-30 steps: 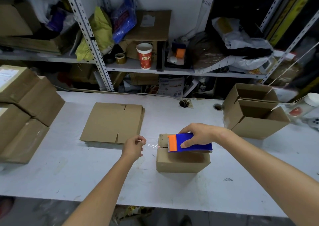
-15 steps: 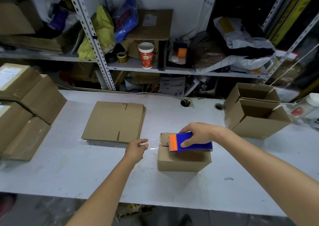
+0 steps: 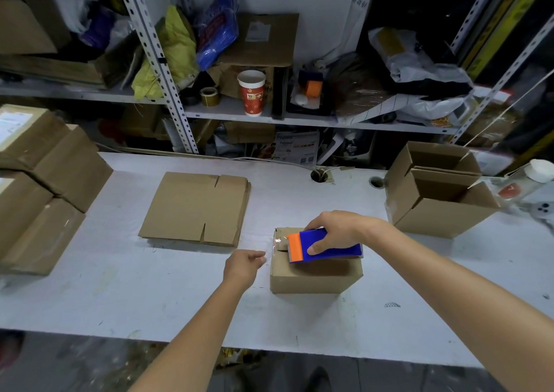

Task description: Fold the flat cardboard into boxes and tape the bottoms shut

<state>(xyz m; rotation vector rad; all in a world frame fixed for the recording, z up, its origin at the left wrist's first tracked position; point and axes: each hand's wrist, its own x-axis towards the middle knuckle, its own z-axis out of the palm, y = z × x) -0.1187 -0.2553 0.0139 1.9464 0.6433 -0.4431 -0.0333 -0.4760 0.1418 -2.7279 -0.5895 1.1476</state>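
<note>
Right hand (image 3: 338, 229) is gripping the blue tape dispenser (image 3: 326, 246) (orange blade end facing left), which is resting on top of the small box (image 3: 311, 277) at mid-table (image 3: 120, 295). Left hand (image 3: 242, 267) is hovering just beside the box's left face, fingers loosely curled; whether it is pinching clear tape cannot be told. Flat cardboard (image 3: 192, 208) is lying farther back, to the left.

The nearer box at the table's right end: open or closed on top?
Open. The nearer box has its top flaps spread outward, and its hollow inside shows.
</note>
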